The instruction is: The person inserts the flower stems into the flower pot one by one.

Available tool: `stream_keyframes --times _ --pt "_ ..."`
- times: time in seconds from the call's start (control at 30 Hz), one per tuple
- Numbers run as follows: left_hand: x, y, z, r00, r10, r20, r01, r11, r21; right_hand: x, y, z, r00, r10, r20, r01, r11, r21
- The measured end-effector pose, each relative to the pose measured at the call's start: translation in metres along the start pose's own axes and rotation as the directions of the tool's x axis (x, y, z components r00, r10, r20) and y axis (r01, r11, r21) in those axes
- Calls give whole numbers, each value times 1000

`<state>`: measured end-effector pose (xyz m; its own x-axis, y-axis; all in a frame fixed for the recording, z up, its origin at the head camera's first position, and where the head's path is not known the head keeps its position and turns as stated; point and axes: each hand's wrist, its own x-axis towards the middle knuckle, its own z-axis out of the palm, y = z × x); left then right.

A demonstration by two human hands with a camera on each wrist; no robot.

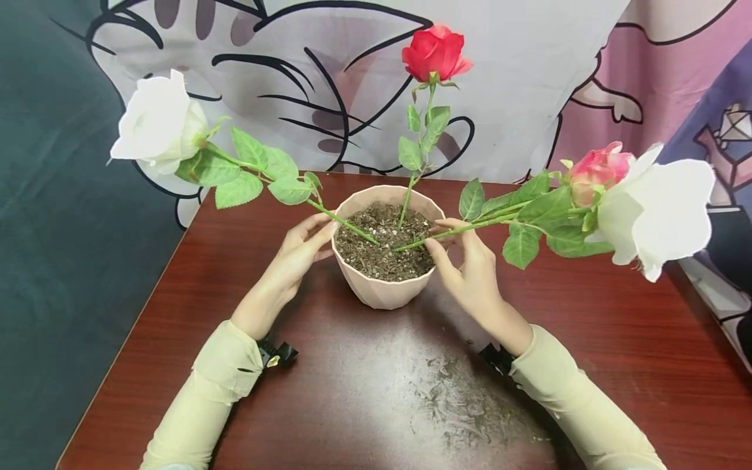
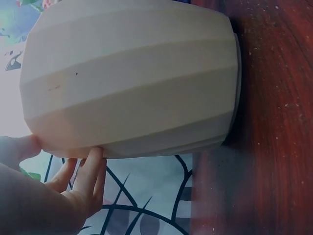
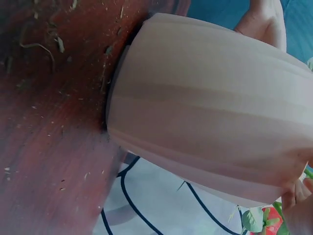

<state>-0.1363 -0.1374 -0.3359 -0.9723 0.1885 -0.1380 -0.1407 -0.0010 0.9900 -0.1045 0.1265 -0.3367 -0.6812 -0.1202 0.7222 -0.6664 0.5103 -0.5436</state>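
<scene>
A pale pink faceted flowerpot (image 1: 384, 294) full of dark soil (image 1: 376, 260) stands on the table. My left hand (image 1: 296, 258) holds its left side, thumb at the rim and fingers against the outer wall. On the opposite side my right hand (image 1: 472, 271) grips the rim, with rose stems crossing over the fingers. Stuck in the soil are a white rose (image 1: 158, 124) leaning left, a red rose (image 1: 436, 55) rising at the back, and a pink rose (image 1: 599, 171) and another white rose (image 1: 670, 212) leaning right. In the right wrist view, the pot wall (image 3: 210, 107) partly hides the fingers.
Loose soil crumbs (image 1: 464, 398) are scattered over the front right of the red-brown wooden table (image 1: 329, 405). Behind the table hangs a cloth printed with cartoon cats (image 1: 282, 85). A dark green curtain (image 1: 53, 196) is on the left.
</scene>
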Motion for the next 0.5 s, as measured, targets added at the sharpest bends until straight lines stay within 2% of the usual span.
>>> stream_keyframes --times 0.2,0.37,0.43,0.47,0.5 --pt "-4 -1 -2 1000 10 -6 -10 999 37 -10 2 -5 1000 -1 0 1 1000 -16" --pt "-12 -3 -12 1000 5 14 -6 996 94 -24 6 -12 1000 -15 -4 15 1000 13" --pt "-17 -5 -17 1000 17 21 -21 982 185 -31 10 -18 1000 -15 13 15 1000 6" --pt "-21 -6 -19 999 28 29 -35 964 262 -35 13 -22 1000 -12 25 13 1000 -6" --pt "-26 -8 -20 998 39 45 -52 934 354 -39 15 -26 999 -12 41 13 1000 -21"
